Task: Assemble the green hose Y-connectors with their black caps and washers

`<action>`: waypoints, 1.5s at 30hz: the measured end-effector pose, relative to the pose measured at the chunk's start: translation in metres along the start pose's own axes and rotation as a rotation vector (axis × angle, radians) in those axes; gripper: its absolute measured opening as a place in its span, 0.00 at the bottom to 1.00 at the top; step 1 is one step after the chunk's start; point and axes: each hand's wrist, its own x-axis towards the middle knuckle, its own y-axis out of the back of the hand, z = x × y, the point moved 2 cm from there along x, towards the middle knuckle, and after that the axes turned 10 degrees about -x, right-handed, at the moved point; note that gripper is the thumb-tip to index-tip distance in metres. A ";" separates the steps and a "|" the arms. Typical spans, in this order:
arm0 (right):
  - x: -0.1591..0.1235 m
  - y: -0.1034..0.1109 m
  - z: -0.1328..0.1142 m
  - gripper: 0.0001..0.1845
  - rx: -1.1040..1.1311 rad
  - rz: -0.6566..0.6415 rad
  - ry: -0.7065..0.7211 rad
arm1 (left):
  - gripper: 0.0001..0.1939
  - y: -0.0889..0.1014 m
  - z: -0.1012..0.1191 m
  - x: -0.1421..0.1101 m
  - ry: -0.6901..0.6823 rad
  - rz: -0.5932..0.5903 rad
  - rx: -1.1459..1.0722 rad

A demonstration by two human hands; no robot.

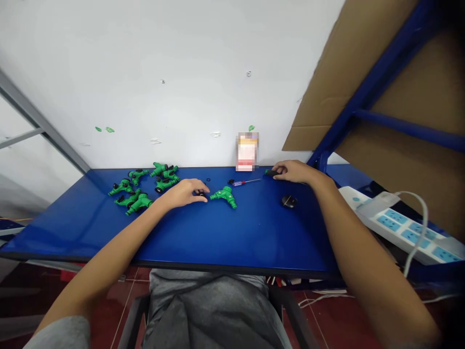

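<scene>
My left hand (185,193) rests on the blue tabletop (232,237), its fingertips pinching a small black round part (201,194). Just right of that hand lies a green plastic hose connector (224,196) with several branches. My right hand (293,172) grips a dark part with a green end (271,172) near the table's back edge. Between my hands lies a small screwdriver with a red-and-blue handle (244,182). A black round cap (289,201) sits below my right hand. At the left stands a cluster of green connectors with black fittings (143,186).
A blurred package (247,151) stands against the white wall (163,72) behind the table. A white power strip (399,225) with a cable lies to the right, below a blue metal shelf frame (385,72) and cardboard (327,106). Tiny black rings lie near the screwdriver.
</scene>
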 end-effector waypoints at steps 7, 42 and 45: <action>0.004 -0.002 0.000 0.24 -0.033 -0.018 0.019 | 0.16 0.058 -0.019 -0.016 0.184 0.224 0.165; 0.004 0.001 -0.007 0.24 -0.069 -0.035 0.036 | 0.12 0.154 -0.087 -0.099 0.949 0.279 0.191; 0.004 0.001 -0.008 0.24 -0.082 -0.014 0.028 | 0.17 0.157 -0.090 -0.101 0.903 0.359 0.289</action>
